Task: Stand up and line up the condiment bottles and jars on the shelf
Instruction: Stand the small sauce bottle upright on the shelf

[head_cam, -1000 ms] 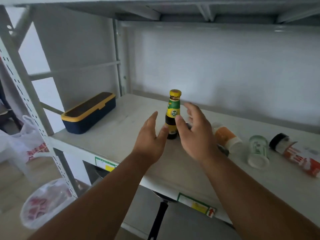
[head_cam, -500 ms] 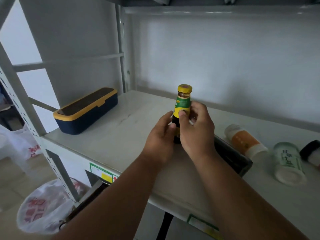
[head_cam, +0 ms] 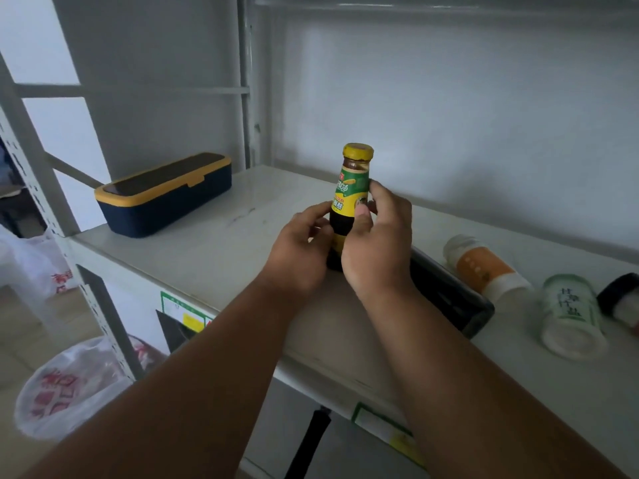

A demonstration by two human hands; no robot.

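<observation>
A dark sauce bottle (head_cam: 352, 188) with a yellow cap and green-yellow label stands upright on the white shelf (head_cam: 214, 250). My left hand (head_cam: 297, 250) and my right hand (head_cam: 377, 243) both wrap its lower body from either side. Behind my right hand a dark bottle (head_cam: 449, 295) lies on its side. Further right lie an orange-labelled white jar (head_cam: 484, 267), a green-labelled jar (head_cam: 570, 316) and a black-capped bottle (head_cam: 619, 295), cut off by the frame edge.
A navy box with a yellow rim (head_cam: 166, 195) sits at the shelf's left back. A grey wall closes the shelf's rear. The rack's perforated post (head_cam: 31, 188) stands at left, with plastic bags (head_cam: 69, 385) on the floor below.
My two hands went from hovering open beside the upright bottle to closing around it. The view has shifted closer and to the left.
</observation>
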